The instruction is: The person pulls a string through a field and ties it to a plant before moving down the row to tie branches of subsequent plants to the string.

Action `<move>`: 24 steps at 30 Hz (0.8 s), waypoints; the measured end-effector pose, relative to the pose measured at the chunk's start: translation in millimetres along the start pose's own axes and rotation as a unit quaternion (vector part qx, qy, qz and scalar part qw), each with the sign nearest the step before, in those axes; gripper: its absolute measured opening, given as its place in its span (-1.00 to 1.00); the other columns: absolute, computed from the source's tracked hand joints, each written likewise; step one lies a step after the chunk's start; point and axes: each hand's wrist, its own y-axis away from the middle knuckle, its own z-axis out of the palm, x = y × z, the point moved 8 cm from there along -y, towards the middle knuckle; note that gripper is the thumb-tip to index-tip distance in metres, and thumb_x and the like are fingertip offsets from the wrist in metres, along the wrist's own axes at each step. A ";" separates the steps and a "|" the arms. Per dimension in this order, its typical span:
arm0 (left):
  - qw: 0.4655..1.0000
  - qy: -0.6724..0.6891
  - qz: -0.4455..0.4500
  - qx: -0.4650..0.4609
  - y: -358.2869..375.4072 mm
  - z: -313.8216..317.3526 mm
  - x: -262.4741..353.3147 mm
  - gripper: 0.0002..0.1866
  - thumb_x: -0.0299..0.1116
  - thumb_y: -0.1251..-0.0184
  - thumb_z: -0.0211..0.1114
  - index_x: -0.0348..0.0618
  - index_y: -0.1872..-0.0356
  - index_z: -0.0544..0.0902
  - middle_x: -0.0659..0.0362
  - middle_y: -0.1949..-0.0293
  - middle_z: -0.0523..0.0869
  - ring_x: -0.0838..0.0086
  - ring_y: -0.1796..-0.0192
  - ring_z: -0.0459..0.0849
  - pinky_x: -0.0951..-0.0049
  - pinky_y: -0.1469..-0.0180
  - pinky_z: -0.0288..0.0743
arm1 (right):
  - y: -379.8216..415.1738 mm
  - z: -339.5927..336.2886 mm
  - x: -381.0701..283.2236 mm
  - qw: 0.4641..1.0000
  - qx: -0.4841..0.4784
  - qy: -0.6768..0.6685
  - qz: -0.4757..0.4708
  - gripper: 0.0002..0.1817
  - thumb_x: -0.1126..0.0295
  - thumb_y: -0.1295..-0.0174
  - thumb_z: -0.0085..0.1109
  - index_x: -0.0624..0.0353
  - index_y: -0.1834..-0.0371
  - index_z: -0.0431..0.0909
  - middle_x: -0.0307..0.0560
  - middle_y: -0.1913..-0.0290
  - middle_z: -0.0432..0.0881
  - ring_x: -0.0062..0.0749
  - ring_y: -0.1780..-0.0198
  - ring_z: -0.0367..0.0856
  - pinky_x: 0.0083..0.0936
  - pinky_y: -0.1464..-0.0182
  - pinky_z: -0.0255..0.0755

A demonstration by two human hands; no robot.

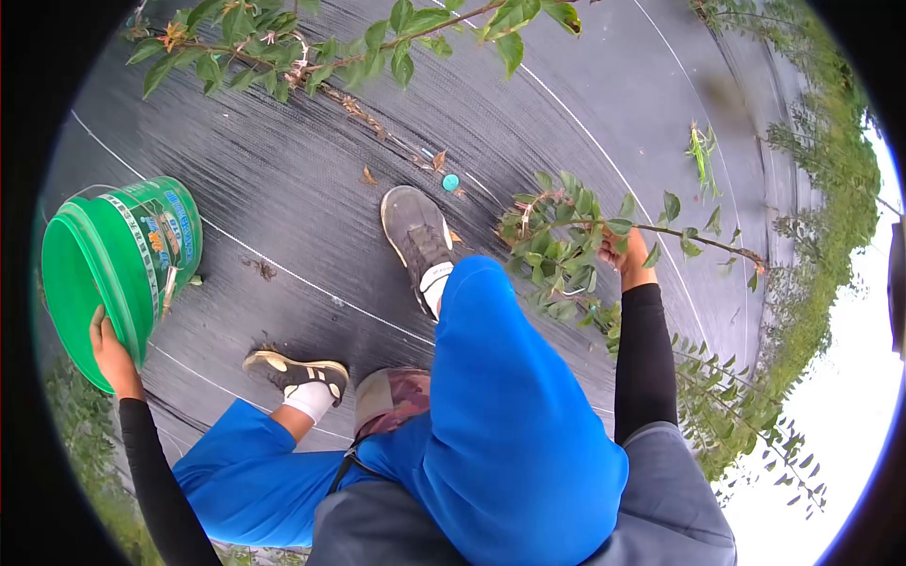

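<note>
My left hand (115, 361) grips the rim of a green plastic bucket (175, 222) at the left, fingers over its edge. The bucket is tilted so its mouth faces left, with printed labels on its side; no contents show inside. At the right, my right hand (628, 257) is closed around a leafy branch (675, 232), its fingertips partly hidden by leaves. Thick green leaves (557, 241) cluster beside that hand, with pale tie-like strips among them.
Black ground sheet (311, 245) with white lines lies under my shoes (415, 236). Another leafy branch (368, 52) crosses the top. A turquoise disc (451, 182), dry leaves and a grass tuft (701, 151) lie on the sheet. A brownish patterned pad (396, 401) sits by my thigh.
</note>
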 end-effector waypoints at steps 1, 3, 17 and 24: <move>1.000 -0.014 0.000 -0.002 0.7 -0.5 1.2 -0.60 -0.30 -0.38 -0.02 -0.30 -0.14 0.49 0.06 -0.10 0.56 0.38 -0.15 0.48 0.44 -0.21 0.26 | -4.6 -2.4 -0.4 0.999 0.017 -0.025 -0.017 -0.71 0.10 -0.23 0.14 0.08 0.22 0.57 -0.30 0.35 0.61 -0.56 0.47 0.46 -0.55 0.43 0.30; 1.000 -0.029 -0.002 -0.002 0.7 -2.0 3.0 -0.60 -0.30 -0.38 -0.03 -0.30 -0.14 0.49 0.07 -0.10 0.56 0.39 -0.15 0.48 0.45 -0.22 0.26 | -11.1 -3.2 -4.3 0.995 0.014 -0.072 -0.062 -0.71 0.11 -0.24 0.14 0.10 0.21 0.57 -0.29 0.35 0.62 -0.56 0.47 0.44 -0.56 0.44 0.27; 1.000 -0.011 -0.007 -0.022 -0.5 -3.8 3.4 -0.61 -0.29 -0.40 -0.06 -0.28 -0.11 0.52 0.09 -0.08 0.58 0.40 -0.11 0.51 0.49 -0.18 0.29 | -42.7 22.7 -41.5 0.959 -0.199 -0.157 -0.127 -0.80 0.32 -0.21 0.08 0.14 0.17 0.53 -0.27 0.37 0.58 -0.52 0.41 0.50 -0.58 0.36 0.37; 0.999 -0.007 -0.019 -0.025 -1.4 -2.9 3.5 -0.61 -0.29 -0.40 -0.06 -0.28 -0.11 0.52 0.09 -0.07 0.58 0.41 -0.11 0.51 0.49 -0.17 0.29 | -8.6 43.8 -59.1 0.951 -0.252 0.027 -0.177 -0.69 0.35 -0.24 0.14 0.25 -0.01 0.53 -0.22 0.12 0.63 -0.60 0.14 0.54 -0.62 0.05 0.38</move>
